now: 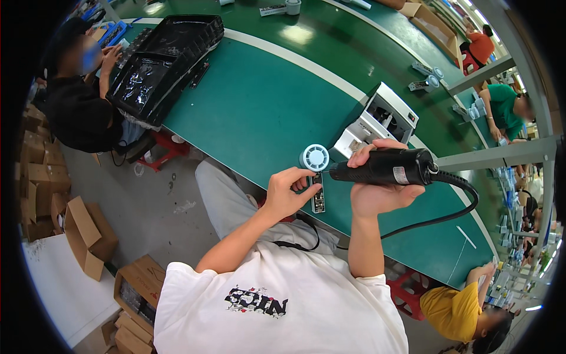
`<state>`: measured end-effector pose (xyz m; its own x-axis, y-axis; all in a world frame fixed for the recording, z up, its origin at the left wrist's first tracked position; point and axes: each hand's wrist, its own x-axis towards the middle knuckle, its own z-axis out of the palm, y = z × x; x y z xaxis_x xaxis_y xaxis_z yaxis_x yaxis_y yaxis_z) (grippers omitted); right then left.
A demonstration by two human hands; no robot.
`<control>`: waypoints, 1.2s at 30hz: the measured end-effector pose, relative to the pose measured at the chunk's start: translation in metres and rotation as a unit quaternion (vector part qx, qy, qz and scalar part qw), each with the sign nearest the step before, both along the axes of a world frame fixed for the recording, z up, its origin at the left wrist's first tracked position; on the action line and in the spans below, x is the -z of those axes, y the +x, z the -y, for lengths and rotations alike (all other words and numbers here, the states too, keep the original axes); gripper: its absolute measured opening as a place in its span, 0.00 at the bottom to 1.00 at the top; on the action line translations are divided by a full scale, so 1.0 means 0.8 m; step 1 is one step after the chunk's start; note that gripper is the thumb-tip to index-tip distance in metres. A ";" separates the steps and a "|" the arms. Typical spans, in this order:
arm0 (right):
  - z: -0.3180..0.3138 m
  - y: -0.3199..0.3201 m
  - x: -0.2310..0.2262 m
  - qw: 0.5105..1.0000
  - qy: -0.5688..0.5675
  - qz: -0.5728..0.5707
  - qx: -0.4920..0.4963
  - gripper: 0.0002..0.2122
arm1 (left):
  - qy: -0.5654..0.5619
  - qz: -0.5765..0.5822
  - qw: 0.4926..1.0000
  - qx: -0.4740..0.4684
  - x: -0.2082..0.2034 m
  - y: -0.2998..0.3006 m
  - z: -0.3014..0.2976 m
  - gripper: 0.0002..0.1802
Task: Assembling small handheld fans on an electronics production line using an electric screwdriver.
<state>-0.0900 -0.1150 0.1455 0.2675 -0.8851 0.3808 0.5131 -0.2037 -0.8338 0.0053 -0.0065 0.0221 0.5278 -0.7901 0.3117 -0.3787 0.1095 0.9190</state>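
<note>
A small handheld fan (315, 157) with a pale blue round grille lies on the green bench in front of me. Its narrow handle is uncovered, showing metal and dark parts inside. My left hand (288, 192) pinches that handle just below the fan head, with thumb and forefinger at its two sides. In my right hand (383, 192) is a black electric screwdriver (389, 167), held level, its front end pointing left towards the fan. Fingers wrap over and under its body. A black cable (471, 197) loops from its rear end. The screwdriver's tip is hard to make out.
A white-and-black box-shaped machine, seemingly a screw feeder (383, 118), stands just beyond the screwdriver. Black trays (168, 56) sit at the left, beside a person in black (76, 109). More fans (425, 83) lie along the green belt. A grey metal post (501, 154) rises at right.
</note>
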 end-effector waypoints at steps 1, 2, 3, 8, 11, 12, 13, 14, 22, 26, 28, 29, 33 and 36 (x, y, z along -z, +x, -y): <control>0.000 0.001 0.000 1.000 -0.005 -0.011 0.003 0.46 | 0.000 -0.004 1.000 0.002 0.001 0.001 0.000 0.15; 0.000 0.001 0.000 1.000 -0.011 -0.022 0.006 0.46 | 0.000 -0.008 1.000 0.003 0.001 0.001 -0.001 0.15; 0.000 0.001 0.000 1.000 -0.011 -0.023 0.006 0.46 | 0.000 -0.009 1.000 0.004 0.002 0.001 0.000 0.15; -0.001 0.007 -0.002 0.999 -0.015 -0.030 0.020 0.46 | 0.001 -0.006 1.000 -0.005 0.002 0.002 0.000 0.14; -0.003 0.012 0.001 0.999 -0.007 -0.036 0.034 0.47 | -0.014 0.004 1.000 -0.007 0.004 0.002 0.001 0.14; -0.003 0.012 0.004 0.999 -0.006 -0.037 0.033 0.47 | -0.014 0.003 1.000 -0.007 0.005 0.002 0.001 0.14; -0.003 0.012 0.008 0.999 0.003 -0.038 0.022 0.47 | -0.011 0.006 1.000 -0.007 0.004 0.003 0.001 0.14; -0.002 0.012 0.011 0.999 0.011 -0.039 0.011 0.48 | -0.008 0.009 1.000 -0.007 0.004 0.003 0.001 0.14; -0.004 0.012 0.015 0.998 0.017 -0.061 -0.002 0.50 | 0.001 0.005 1.000 -0.006 0.000 0.002 0.001 0.14; -0.005 0.004 0.016 0.997 -0.013 -0.066 -0.031 0.51 | 0.008 0.004 1.000 -0.001 -0.001 0.001 0.002 0.14; 0.001 0.002 0.013 0.996 -0.021 -0.059 -0.060 0.51 | 0.010 0.012 1.000 -0.003 0.000 0.000 0.002 0.14; 0.008 -0.001 0.006 0.996 -0.016 -0.062 -0.066 0.51 | 0.012 0.019 1.000 -0.009 0.001 0.000 0.002 0.14; 0.043 -0.021 -0.053 1.000 0.011 0.014 0.016 0.50 | 0.038 0.004 0.999 -0.009 -0.002 -0.005 0.005 0.13; 0.062 -0.027 -0.071 0.995 0.004 -0.028 0.096 0.47 | 0.046 0.033 0.998 -0.035 -0.007 -0.005 0.014 0.13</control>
